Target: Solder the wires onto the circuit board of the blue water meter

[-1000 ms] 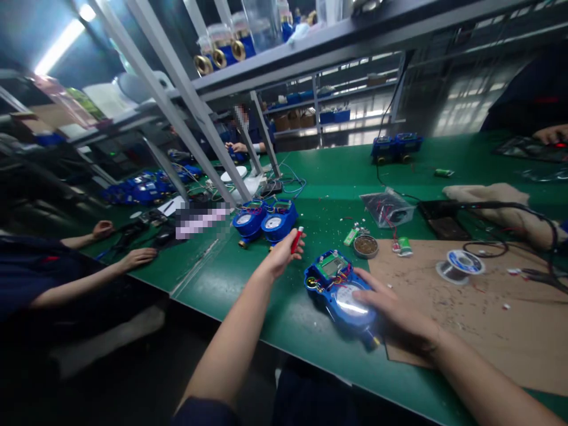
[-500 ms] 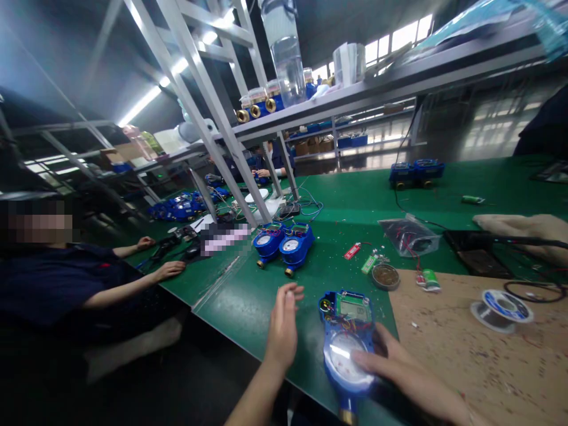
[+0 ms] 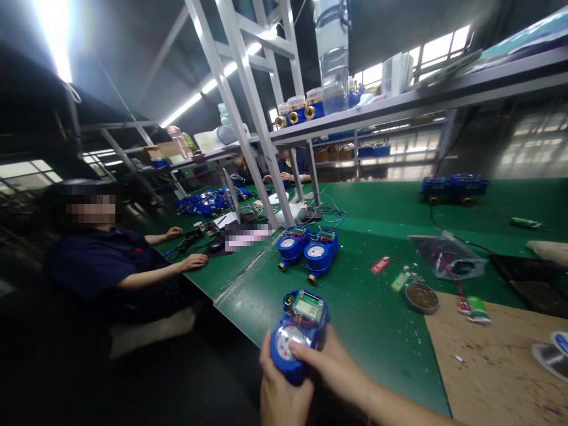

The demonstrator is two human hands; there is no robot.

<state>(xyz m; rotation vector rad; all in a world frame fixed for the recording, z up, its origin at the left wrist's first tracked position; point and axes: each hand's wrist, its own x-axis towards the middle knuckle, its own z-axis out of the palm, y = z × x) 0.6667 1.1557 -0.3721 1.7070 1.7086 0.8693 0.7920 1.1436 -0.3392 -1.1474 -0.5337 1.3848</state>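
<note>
I hold a blue water meter point(image 3: 298, 331) with a small green display board and a round dial, lifted off the green table near its front edge. My left hand point(image 3: 279, 393) wraps it from below and the left. Across its right side lie the curled fingers of my right hand point(image 3: 331, 370). A small red part point(image 3: 380, 265) lies on the table beyond. Two more blue meters point(image 3: 308, 249) stand side by side further back.
A brown cardboard sheet point(image 3: 497, 367) covers the table at right, with a solder spool point(image 3: 554, 355) on it. A round tin point(image 3: 421, 298), a plastic bag point(image 3: 446, 255) and a green cell point(image 3: 477, 306) lie near. A co-worker in dark blue point(image 3: 106, 266) sits left. White shelf posts point(image 3: 248, 118) rise behind.
The red part left my left hand and lies on the table. Both hands closed on the meter and raised it off the table toward me. My view tilted up and left.
</note>
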